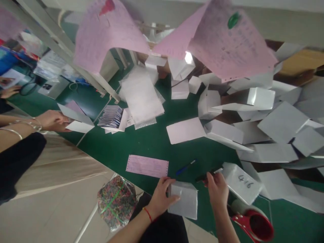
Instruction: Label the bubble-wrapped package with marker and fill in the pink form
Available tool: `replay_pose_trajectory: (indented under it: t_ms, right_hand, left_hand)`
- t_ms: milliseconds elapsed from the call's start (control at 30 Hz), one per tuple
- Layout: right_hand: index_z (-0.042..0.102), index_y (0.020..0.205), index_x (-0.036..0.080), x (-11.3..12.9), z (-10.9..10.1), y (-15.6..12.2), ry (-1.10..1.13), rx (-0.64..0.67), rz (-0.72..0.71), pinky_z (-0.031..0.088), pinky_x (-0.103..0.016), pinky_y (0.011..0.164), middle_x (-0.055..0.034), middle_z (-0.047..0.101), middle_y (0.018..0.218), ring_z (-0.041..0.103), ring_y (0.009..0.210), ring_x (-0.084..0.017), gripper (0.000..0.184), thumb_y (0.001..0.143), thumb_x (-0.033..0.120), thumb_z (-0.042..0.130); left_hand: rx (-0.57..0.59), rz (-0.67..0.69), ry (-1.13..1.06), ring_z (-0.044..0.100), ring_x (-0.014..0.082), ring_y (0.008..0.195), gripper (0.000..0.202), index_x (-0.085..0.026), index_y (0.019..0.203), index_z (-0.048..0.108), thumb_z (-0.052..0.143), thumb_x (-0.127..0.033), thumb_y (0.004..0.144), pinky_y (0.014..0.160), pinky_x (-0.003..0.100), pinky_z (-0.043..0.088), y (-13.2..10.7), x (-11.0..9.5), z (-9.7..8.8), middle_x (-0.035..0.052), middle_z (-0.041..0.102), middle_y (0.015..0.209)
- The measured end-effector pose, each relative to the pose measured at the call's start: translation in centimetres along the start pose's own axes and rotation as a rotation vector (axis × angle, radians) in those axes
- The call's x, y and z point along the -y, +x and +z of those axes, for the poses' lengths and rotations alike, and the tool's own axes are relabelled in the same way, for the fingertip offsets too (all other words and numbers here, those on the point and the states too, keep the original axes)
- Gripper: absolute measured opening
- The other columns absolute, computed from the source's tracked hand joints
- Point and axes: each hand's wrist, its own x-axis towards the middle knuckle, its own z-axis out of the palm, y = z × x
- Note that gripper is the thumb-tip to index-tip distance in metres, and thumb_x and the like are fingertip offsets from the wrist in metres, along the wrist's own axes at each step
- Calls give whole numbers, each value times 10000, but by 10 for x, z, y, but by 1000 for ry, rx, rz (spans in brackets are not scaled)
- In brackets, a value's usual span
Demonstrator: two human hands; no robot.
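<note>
My left hand point(162, 197) is closed on a small white box point(184, 199) at the near edge of the green table point(141, 148). My right hand point(216, 189) is closed around a dark marker point(205, 176), just right of that box and beside another white box marked "416" point(241, 182). A blue pen point(186, 166) lies on the green surface just beyond my hands. A pink slip point(147, 166) lies to the left of the pen.
A heap of white boxes point(265, 121) fills the right side. A red tape dispenser point(253, 222) sits by my right wrist. A bag of rubber bands point(116, 201) lies near left. Pink sheets point(227, 37) hang overhead. Another person's hand point(52, 120) holds a white box point(80, 126) at left.
</note>
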Motion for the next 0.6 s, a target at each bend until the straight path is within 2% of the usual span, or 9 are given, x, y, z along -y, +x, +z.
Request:
replay_pose_trajectory:
  t_ms: [100, 167, 233, 333, 400, 467, 533, 600]
  right_hand:
    - [571, 880, 201, -5, -12, -24, 323, 38, 11, 509, -310, 579, -49, 701, 793, 641, 656, -207, 369, 810, 562, 548]
    - [587, 878, 189, -4, -17, -34, 593, 56, 48, 493, -284, 536, -51, 715, 840, 634, 634, -181, 344, 773, 511, 653]
    - [599, 880, 183, 0, -17, -38, 763, 72, 83, 483, -258, 517, -45, 723, 833, 629, 608, -158, 345, 726, 462, 732]
    - [614, 881, 192, 6, -16, -42, 867, 109, 101, 491, -236, 522, -23, 720, 791, 620, 589, -136, 365, 666, 416, 805]
    - [631, 874, 196, 6, -14, -47, 899, 156, 115, 491, -226, 524, -18, 717, 784, 603, 578, -123, 366, 653, 413, 826]
    - [664, 884, 188, 4, -14, -55, 891, 233, 136, 483, -218, 520, -23, 711, 772, 579, 560, -110, 377, 655, 435, 832]
    - [694, 884, 176, -2, -13, -66, 825, 330, 162, 480, -219, 516, -30, 704, 753, 565, 550, -110, 393, 650, 457, 839]
    - [708, 856, 171, -7, -12, -79, 736, 431, 183, 515, -246, 560, -44, 706, 751, 601, 599, -143, 393, 634, 462, 852]
  left_hand:
    - [-58, 22, 11, 523, 238, 1176, 545, -196, 1238, 617, 753, -194, 711, 993, 352, 488, 11, -11, 3, 99, 526, 1286]
    - [-92, 30, 31, 523, 245, 1174, 530, -193, 1217, 627, 766, -195, 706, 968, 364, 508, 17, -16, 5, 98, 545, 1269]
    - [-118, 47, 39, 522, 255, 1174, 512, -194, 1205, 633, 775, -217, 713, 936, 377, 531, 22, -17, 8, 100, 557, 1257]
    - [-200, 125, 50, 546, 249, 1142, 350, -190, 1169, 645, 686, -257, 828, 930, 405, 539, 22, -17, 13, 102, 585, 1213]
    - [-309, 205, 95, 566, 231, 1109, 218, -200, 1117, 656, 558, -261, 932, 988, 436, 502, 17, -20, 14, 88, 614, 1152]
    - [-379, 283, 154, 567, 219, 1111, 219, -217, 1109, 643, 465, -262, 990, 1037, 450, 458, 5, -29, 13, 74, 624, 1133]
    - [-319, 347, 200, 560, 230, 1120, 228, -220, 1160, 607, 499, -322, 987, 1013, 438, 469, -10, -40, 13, 81, 621, 1152]
    - [-163, 359, 242, 577, 247, 1065, 279, -214, 1157, 600, 562, -402, 954, 937, 416, 506, -27, -48, 18, 89, 637, 1116]
